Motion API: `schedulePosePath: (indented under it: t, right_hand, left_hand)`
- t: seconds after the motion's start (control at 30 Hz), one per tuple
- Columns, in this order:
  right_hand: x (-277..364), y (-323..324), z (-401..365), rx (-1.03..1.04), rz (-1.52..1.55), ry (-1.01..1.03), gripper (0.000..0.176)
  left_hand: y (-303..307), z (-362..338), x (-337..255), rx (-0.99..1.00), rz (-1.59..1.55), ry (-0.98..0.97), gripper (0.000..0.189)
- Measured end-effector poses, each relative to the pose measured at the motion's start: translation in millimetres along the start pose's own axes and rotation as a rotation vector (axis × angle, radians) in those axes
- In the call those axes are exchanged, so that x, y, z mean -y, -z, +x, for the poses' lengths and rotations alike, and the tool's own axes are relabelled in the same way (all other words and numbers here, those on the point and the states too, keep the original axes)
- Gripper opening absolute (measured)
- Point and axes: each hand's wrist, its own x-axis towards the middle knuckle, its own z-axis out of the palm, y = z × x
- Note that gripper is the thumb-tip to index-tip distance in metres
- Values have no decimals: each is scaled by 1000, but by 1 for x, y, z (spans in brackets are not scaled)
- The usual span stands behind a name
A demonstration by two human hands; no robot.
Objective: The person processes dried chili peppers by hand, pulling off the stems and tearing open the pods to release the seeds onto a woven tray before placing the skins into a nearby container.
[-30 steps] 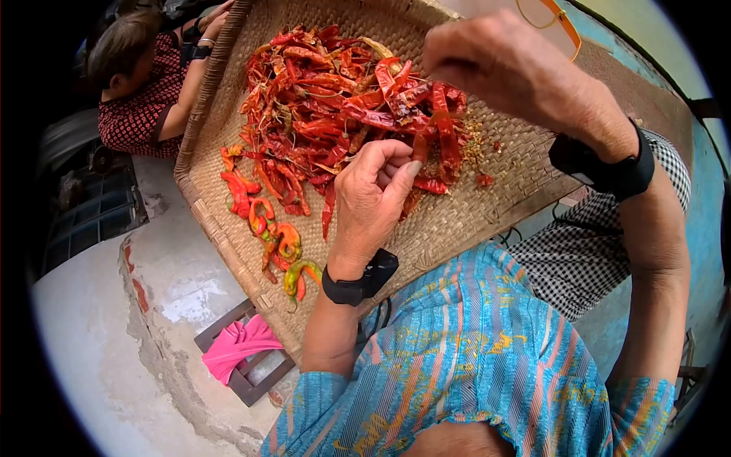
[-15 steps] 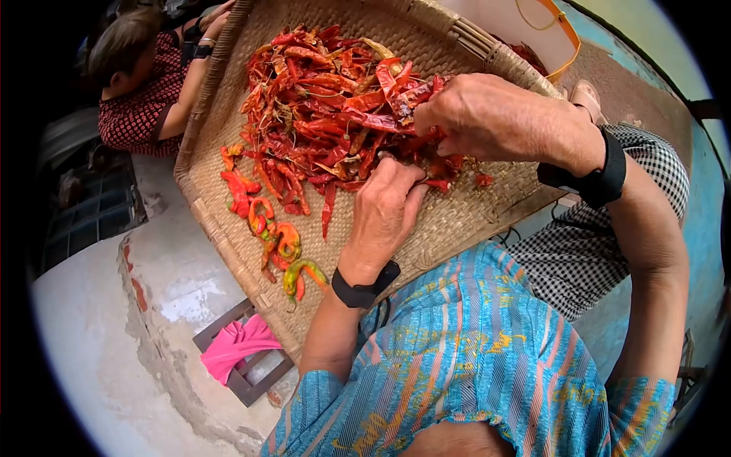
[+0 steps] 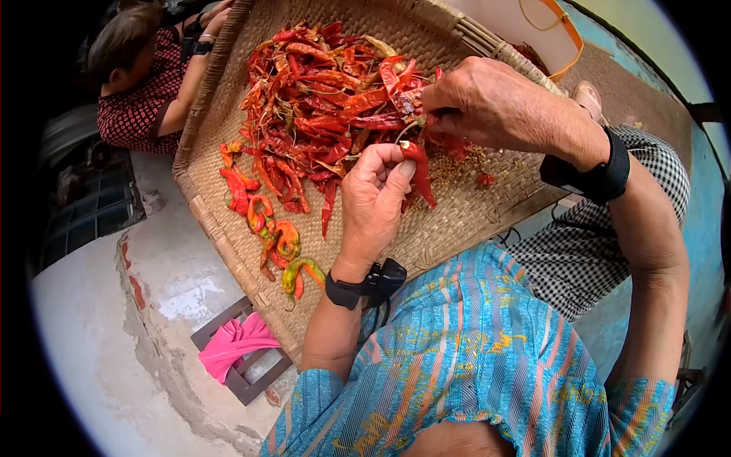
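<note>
My left hand [image 3: 375, 199] pinches a red chili pepper [image 3: 421, 177] between thumb and fingers, its pale stem end up and its thin stem pointing toward my other hand. At the right edge of a heap of dried red chilies [image 3: 316, 103], my right hand [image 3: 499, 105] is closed, fingers curled down; what they grip is hidden. The heap lies on a woven tray [image 3: 449, 221]. Loose seeds [image 3: 464, 164] are scattered under and beside my right hand. A separate row of orange, red and green chilies [image 3: 288, 240] rests along the tray's left side.
Beyond the tray's upper right stands a pale bucket [image 3: 525, 27] with an orange rim. Another person [image 3: 141, 84] is at the upper left, a hand near the tray's edge. Below left, a pink cloth [image 3: 237, 343] drapes a wooden stool [image 3: 266, 373].
My left hand has drawn back slightly from the heap and turned, now showing a red chili in its pinch. My right hand has shifted only a little.
</note>
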Motion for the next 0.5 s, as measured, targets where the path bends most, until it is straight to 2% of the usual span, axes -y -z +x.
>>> schedulePosePath:
  t: [0.03, 0.1, 0.23, 0.4, 0.5]
  right_hand:
    - [-2, -1, 0, -1, 0, -2, 19]
    - [-5, -4, 1, 16, 198, -11, 23]
    - [-1, 1, 4, 75, 309, 12, 28]
    - [4, -4, 5, 115, 529, -27, 33]
    - [4, -8, 4, 22, 569, 15, 29]
  left_hand:
    - [1, 1, 2, 2, 0, 0, 13]
    - [4, 3, 7, -39, -38, 5, 14]
    - [6, 6, 8, -49, -168, -1, 17]
    - [-3, 8, 1, 21, -263, -71, 20]
    - [-2, 8, 3, 16, -233, -33, 20]
